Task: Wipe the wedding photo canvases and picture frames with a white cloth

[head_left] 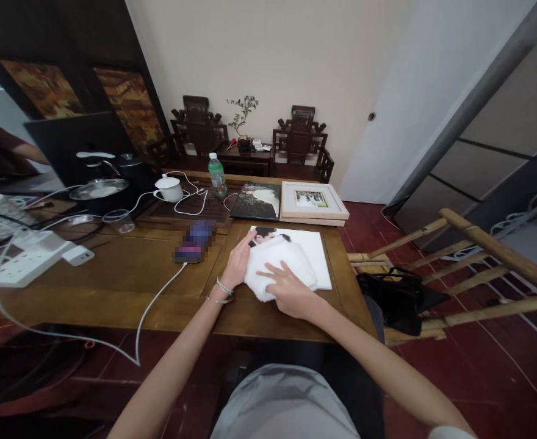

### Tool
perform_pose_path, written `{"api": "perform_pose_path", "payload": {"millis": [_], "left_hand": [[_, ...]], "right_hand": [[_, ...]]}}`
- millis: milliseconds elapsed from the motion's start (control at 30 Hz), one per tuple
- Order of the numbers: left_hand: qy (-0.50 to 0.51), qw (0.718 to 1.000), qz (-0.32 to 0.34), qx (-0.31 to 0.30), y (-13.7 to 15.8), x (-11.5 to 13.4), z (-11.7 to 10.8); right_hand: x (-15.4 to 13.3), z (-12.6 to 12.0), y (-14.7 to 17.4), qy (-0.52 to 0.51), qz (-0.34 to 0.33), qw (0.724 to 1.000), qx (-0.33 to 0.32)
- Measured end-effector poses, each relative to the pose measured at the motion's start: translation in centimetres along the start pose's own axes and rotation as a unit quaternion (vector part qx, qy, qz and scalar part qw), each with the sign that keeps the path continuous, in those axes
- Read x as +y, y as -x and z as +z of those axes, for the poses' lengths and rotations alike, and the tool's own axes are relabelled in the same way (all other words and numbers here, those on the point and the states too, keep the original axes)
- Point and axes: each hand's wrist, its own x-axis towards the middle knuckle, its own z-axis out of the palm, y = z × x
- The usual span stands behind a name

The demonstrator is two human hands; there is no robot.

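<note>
Right hand (293, 292): I am spreading my fingers over a white fluffy cloth (275, 253), pressing on its top.
Left hand (238, 261): I am holding it straight-fingered and edge-on at the cloth's left side.
White rectangular photo panel (318, 251): it is lying partly under the cloth, toward the front right corner of the brown wooden worktop (117, 292).
Handling: the cloth is looking light and soft, easy to bunch; the panel is seeming stiff, probably scratchable, so its bare right edge is offering the safer hold.
Green-tinted plastic bottle (217, 177): standing capped near the worktop's back edge, contents unclear.
White ceramic cup (170, 192): its lid is hiding the inside.
</note>
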Motion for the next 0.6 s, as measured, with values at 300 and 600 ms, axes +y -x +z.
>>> {"api": "perform_pose_path", "payload": {"millis": [300,600], "left_hand": [[-0.099,0.987,0.034,-0.119,0.0,-0.7,0.7],[-0.123,0.986,0.04,-0.108,0.0,-1.4,1.0]], "right_hand": [[3.8,-1.0,3.8,0.017,0.168,0.986,0.013],[7.2,-2.6,-4.5,0.041,0.22,0.974,0.02]]}}
